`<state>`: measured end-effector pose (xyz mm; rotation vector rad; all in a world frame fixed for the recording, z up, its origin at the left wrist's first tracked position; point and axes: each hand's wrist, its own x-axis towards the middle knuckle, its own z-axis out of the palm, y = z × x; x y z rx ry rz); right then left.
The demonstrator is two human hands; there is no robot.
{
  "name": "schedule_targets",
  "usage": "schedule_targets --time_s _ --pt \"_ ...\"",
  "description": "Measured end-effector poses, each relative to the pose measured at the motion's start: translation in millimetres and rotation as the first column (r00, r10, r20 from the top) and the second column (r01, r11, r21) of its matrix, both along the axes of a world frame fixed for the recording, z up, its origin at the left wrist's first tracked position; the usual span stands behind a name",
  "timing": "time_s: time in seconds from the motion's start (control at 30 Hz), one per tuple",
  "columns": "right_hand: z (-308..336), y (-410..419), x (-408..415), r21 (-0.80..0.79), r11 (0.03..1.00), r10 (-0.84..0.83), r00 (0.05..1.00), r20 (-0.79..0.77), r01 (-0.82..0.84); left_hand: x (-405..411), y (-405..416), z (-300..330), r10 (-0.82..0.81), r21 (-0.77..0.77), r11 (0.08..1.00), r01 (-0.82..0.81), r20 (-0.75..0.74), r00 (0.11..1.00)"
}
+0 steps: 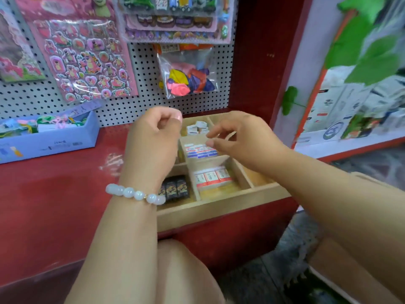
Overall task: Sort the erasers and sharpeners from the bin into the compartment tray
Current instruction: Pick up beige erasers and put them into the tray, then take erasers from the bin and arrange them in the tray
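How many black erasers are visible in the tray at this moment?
3. The black erasers stand side by side in the near-left compartment of the wooden tray, just right of the left wrist. More may be hidden behind that wrist.

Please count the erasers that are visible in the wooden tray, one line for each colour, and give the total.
Visible in the wooden tray:
Black erasers: 3
White erasers with red bands: 3
White erasers with red and blue bands: 4
Total: 10
The hands hide some compartments.
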<state>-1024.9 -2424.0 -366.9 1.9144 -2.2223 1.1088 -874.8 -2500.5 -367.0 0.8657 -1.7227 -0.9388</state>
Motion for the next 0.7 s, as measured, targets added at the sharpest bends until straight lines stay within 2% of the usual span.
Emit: schedule_targets --time_s 0.1,0.2,0.3,0.4,0.47,0.57,0.7 --pt "13 62 -39 -0.043 0.992 -0.123 0.992 -0.039 0.121 -38 45 6 -0.223 -0.034 0.974 0.225 0.049 0.974" --pt "16 119 -73 0.015 0.977 -0.214 0.977 -0.014 0.214 -78 86 2 -0.385 -0.083 0.911 0.403 0.174 0.906" --pt "4 175 -111 0.125 0.934 -0.338 0.941 0.013 0.334 -125 130 -14 -0.528 -0.073 0.816 0.574 0.313 0.79" --pt "-20 223 -145 0.284 0.866 -0.416 0.908 -0.048 0.411 -164 169 -41 -0.606 -0.03 0.708 0.706 0.488 0.629" --pt "-41 250 -168 0.436 0.787 -0.438 0.893 -0.105 0.438 -185 188 -65 -0.591 -0.014 0.649 0.76 0.62 0.516" --pt "-77 285 -201 0.674 0.615 -0.407 0.897 -0.173 0.409 -208 211 -97 -0.553 0.026 0.563 0.826 0.754 0.354" --pt "-121 310 -230 0.849 0.383 -0.389 0.897 -0.209 0.364 -238 233 -118 -0.491 0.115 0.463 0.879 0.859 0.145"
